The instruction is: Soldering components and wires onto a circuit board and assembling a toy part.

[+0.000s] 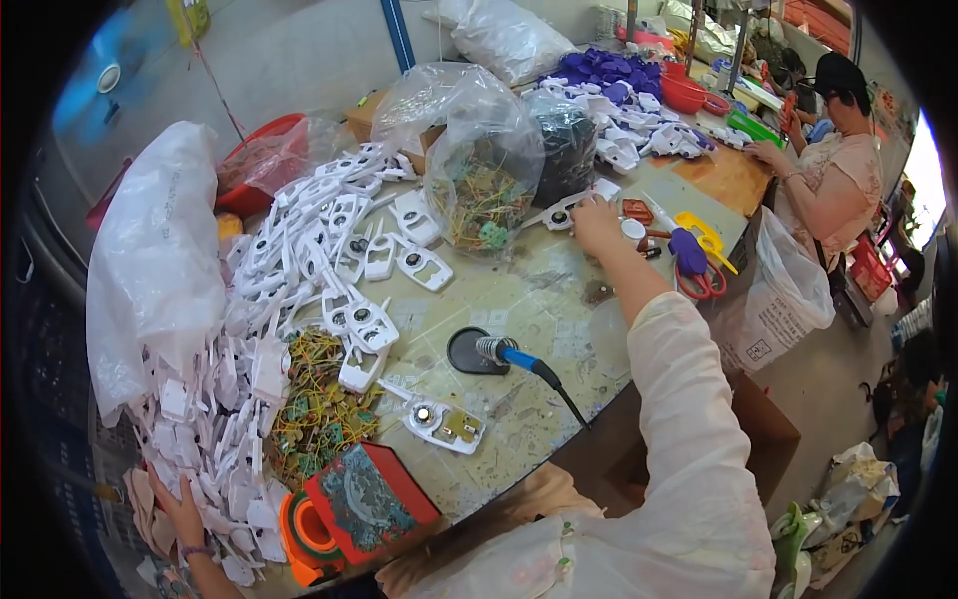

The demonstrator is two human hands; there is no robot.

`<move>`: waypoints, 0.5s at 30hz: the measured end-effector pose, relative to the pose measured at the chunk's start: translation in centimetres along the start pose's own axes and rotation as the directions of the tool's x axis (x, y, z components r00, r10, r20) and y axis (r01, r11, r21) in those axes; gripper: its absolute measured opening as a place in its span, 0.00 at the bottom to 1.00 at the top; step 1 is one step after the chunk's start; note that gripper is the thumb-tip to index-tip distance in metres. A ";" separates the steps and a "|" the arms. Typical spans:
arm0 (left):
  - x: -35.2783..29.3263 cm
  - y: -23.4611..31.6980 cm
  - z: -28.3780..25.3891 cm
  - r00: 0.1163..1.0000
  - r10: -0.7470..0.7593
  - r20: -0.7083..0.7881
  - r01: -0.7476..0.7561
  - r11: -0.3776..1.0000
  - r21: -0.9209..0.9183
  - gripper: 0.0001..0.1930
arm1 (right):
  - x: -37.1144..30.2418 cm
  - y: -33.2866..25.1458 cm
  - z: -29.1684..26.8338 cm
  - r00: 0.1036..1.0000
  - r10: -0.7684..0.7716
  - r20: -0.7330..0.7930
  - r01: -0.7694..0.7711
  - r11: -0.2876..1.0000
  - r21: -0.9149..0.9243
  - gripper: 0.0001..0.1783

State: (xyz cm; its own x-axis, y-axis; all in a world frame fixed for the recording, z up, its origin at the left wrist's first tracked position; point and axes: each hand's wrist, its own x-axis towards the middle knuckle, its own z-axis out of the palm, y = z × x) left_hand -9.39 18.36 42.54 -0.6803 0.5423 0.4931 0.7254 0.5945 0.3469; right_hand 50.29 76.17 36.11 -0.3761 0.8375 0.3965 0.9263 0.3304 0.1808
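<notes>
My right hand (598, 224) reaches across the bench and closes around a white plastic walkie-talkie-shaped housing (561, 216), beside a clear bag of wired circuit boards (482, 196). My left hand (180, 515) lies at the lower left against a heap of white plastic shell halves (200, 439), its fingers stretched out over the pieces. Nearer to me, one housing (439, 417) with a round speaker and a board in it lies face up by itself. A soldering iron (519, 358) with a blue handle rests in a coiled holder on a black round base (469, 351).
Many white housings (319, 225) cover the left side, beside loose wired boards (324, 399). A red box (371, 502) and an orange solder reel (304, 534) stand at the near edge. Red-handled scissors (704, 283) lie right. Another person (833, 180) sits at the far right.
</notes>
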 end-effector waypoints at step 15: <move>-2.7 7.1 -0.8 0.992 0.117 -0.043 -0.123 0.975 -0.187 0.25 | -0.2 10.1 -11.9 0.965 0.221 0.141 -0.237 0.507 0.829 0.17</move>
State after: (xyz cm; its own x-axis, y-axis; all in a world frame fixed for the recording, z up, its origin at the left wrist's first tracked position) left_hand -2.32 20.58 44.29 -0.5858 0.5818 0.5642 0.8102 0.4022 0.4265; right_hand 59.52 74.15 48.61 -0.1555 0.9426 0.2955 0.5754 0.3296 -0.7485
